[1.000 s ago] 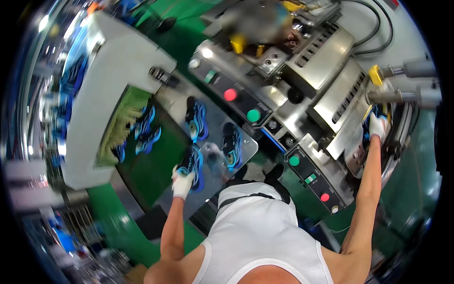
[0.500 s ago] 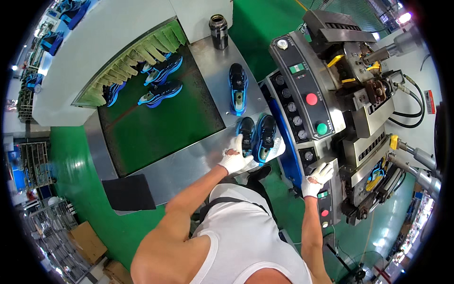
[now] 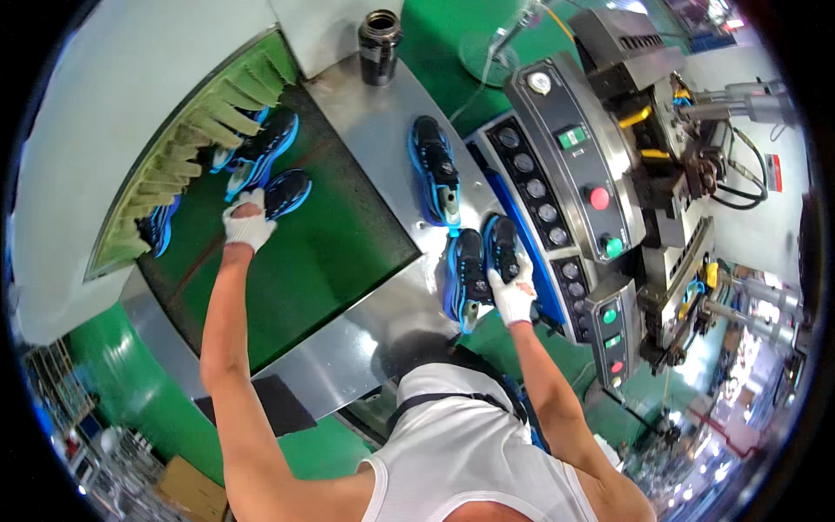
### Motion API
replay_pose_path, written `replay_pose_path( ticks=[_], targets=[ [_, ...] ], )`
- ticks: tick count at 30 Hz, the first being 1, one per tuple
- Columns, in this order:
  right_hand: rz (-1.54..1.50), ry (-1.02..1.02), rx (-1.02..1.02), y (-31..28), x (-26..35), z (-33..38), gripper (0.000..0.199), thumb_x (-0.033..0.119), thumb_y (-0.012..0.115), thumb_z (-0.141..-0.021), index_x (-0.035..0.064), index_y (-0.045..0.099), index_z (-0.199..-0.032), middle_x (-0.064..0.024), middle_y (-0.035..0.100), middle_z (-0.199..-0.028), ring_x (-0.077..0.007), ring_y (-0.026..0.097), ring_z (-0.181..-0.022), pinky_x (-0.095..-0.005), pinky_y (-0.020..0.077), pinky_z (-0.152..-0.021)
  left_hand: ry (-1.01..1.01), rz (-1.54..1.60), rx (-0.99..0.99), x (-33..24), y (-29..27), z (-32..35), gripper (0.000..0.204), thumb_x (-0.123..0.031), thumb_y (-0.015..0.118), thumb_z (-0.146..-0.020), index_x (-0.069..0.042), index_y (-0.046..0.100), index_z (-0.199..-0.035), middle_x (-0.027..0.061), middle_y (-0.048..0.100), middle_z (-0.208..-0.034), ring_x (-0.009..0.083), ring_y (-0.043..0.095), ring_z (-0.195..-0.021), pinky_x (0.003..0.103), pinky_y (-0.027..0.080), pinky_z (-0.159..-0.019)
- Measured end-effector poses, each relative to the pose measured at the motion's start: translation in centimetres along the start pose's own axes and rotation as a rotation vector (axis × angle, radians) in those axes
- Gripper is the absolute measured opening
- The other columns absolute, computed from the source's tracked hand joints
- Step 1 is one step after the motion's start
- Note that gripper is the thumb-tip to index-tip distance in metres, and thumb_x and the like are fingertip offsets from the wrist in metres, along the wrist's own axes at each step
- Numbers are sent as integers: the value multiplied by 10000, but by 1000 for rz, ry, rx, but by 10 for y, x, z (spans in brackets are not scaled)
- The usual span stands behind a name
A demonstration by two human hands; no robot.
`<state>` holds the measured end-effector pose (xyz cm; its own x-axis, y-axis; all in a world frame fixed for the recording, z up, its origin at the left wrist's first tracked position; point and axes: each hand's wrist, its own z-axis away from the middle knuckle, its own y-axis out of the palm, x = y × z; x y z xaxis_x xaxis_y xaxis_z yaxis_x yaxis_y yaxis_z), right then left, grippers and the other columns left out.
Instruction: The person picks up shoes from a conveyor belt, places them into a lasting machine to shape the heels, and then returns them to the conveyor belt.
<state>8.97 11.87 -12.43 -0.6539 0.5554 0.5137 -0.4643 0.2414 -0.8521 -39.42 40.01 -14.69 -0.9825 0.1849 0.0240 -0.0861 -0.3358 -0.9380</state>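
Reaching across the green belt [image 3: 348,252], your left hand [image 3: 247,228] clasped a black-and-blue shoe [image 3: 283,191] while your right hand [image 3: 511,294] gripped another shoe [image 3: 503,248]; both wanted firm, square holds.

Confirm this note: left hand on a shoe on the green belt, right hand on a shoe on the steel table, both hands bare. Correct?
Not quite. In the head view both hands wear white gloves. The rest holds: the left hand rests on a black and blue shoe on the green belt, the right hand on a shoe on the steel table.

dark can [image 3: 380,45], control panel [image 3: 565,174], cardboard box [image 3: 187,487]
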Motion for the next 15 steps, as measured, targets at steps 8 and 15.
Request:
replay_pose_path(
  ticks=[8,15],
  targets=[
    [15,246,297,-5,14,13,747,478,736,-816,67,534,-1408,-236,716,-1131,-387,691,-1061,-466,512,-963,-73,184,49,-71,0,51,785,-518,735,-813,-24,544,-1392,247,658,-1282,429,645,-1166,516,489,-1027],
    [-335,45,283,-92,28,38,798,563,699,-887,1,537,-1431,-247,599,-1392,-371,573,-1312,-427,436,-1110,-18,987,0,-207,-52,202,523,-130,776,-830,85,566,-1259,135,653,-1117,204,608,-1015,372,500,-923]
  ],
)
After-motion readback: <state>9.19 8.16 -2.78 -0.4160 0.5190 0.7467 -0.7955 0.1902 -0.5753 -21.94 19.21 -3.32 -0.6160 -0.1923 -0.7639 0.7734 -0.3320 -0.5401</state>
